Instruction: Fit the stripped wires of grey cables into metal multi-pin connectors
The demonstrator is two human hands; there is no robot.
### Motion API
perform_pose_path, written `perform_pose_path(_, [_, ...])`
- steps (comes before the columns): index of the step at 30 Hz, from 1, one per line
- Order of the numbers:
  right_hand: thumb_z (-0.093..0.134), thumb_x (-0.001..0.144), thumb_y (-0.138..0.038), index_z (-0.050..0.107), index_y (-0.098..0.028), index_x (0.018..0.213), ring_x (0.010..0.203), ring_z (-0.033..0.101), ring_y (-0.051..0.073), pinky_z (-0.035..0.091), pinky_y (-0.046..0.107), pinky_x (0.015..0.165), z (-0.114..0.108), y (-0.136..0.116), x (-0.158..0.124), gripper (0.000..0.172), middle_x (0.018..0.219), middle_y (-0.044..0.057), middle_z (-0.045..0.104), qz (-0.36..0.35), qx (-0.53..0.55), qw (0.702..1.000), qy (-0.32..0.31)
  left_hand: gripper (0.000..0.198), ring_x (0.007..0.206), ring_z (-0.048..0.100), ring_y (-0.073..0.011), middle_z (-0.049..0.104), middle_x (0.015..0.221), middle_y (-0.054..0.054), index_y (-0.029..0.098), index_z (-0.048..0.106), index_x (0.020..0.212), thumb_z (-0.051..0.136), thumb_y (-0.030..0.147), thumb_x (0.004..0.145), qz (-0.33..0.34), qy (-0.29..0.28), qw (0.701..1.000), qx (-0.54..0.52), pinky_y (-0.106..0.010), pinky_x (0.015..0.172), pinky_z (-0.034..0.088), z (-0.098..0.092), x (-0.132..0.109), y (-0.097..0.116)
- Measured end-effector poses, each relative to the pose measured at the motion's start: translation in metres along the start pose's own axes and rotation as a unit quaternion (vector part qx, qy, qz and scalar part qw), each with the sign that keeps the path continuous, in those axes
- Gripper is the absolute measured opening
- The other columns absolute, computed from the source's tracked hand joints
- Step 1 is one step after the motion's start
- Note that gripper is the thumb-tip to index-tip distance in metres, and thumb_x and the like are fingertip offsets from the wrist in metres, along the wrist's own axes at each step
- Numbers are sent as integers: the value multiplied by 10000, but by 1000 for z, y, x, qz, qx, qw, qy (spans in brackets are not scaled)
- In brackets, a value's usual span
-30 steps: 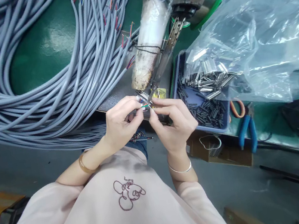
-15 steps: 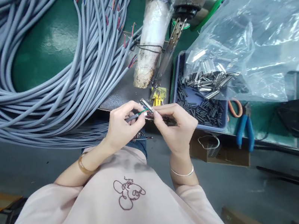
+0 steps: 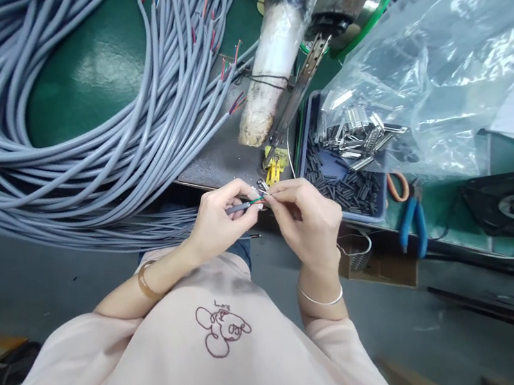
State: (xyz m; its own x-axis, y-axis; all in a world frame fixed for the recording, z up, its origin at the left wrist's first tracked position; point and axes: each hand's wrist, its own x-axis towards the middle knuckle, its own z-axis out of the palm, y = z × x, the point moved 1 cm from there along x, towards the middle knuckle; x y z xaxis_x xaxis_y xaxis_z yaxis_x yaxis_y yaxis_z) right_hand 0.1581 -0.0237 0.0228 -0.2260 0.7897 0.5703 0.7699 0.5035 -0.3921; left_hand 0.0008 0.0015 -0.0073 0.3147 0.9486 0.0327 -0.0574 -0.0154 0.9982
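In my left hand (image 3: 219,216), closed in a pinch, is the end of a grey cable (image 3: 237,208). Thin green and red wires (image 3: 257,200) come out of its cut end and reach my right fingertips. My right hand (image 3: 307,210) is closed too, thumb and forefinger pinched on these wires. A small metal-and-black connector (image 3: 262,186) shows just above the fingertips; fingers cover part of it, and I cannot tell which hand bears it. Beyond the hands, a soldering iron (image 3: 301,84) points down toward a yellow piece (image 3: 275,167) at the bench edge.
Many grey cables (image 3: 99,155) with stripped ends lie looped on the green bench (image 3: 83,83). A blue bin (image 3: 378,215) at right contains black pieces and metal connectors, partly under a clear plastic bag (image 3: 437,66). Blue-handled pliers (image 3: 412,220) and a solder spool (image 3: 386,6) are near.
The right fingertips have shifted from the connector's edge to the wires. The connector has turned and is more hidden. The view has shifted slightly.
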Motion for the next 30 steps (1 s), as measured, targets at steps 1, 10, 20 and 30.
perform_pose_path(1, [654, 923, -110, 593, -224, 843, 722, 727, 105, 554, 191, 597, 1, 2, -2, 152, 821, -14, 738, 12, -6, 999, 34, 69, 531, 477, -51, 612, 688, 23, 168, 619, 788, 677, 185, 753, -7, 4, 1000, -14, -171, 491, 383, 0, 0, 1])
perform_pose_path(10, [708, 921, -311, 726, -283, 1039, 322, 442, 57, 334, 213, 288, -12, 10, -1, 123, 571, -100, 500, 24, 87, 911, 403, 179, 467, 462, -33, 593, 647, 52, 181, 603, 795, 664, 133, 634, -105, -38, 967, -228, -171, 448, 372, -7, 12, -4])
perform_pose_path(20, [700, 878, -61, 683, -217, 1042, 676, 776, 146, 705, 369, 832, -1, 1, -23, 227, 784, -47, 777, 35, 107, 969, 219, 172, 453, 463, -45, 664, 775, -4, 180, 548, 718, 654, 138, 589, -123, -73, 945, -293, -211, 411, 326, -17, 10, -13])
perform_pose_path(30, [683, 895, -64, 655, -176, 905, 833, 799, 143, 686, 262, 826, 2, -19, -17, 116, 911, 67, 826, -87, 8, 992, 86, 92, 501, 571, -37, 674, 820, -5, 145, 686, 685, 726, 79, 633, -71, -85, 944, -311, -163, 460, 434, -18, 7, -16])
